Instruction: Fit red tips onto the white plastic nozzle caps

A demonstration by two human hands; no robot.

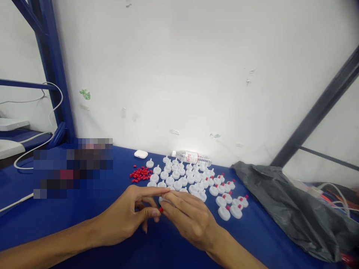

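My left hand (130,211) and my right hand (190,216) meet fingertip to fingertip at the table's front middle. Between them is a white spouted cap (162,200), mostly hidden under my right fingers, which are closed around it. A small red tip (160,210) shows at my left thumb, pinched there and touching my right fingers; whether it sits on the spout I cannot tell. Behind my hands lie many white spouted caps (177,185), spouts bare. Left of these is a pile of loose red tips (140,173). At right, several white caps (224,213) carry red tips.
A clear plastic bottle (192,157) lies against the white wall, with a white case (141,154) to its left. Dark grey plastic sheeting (288,209) covers the right side of the blue table (92,201). A white cable (17,201) and a blurred-out patch are at left.
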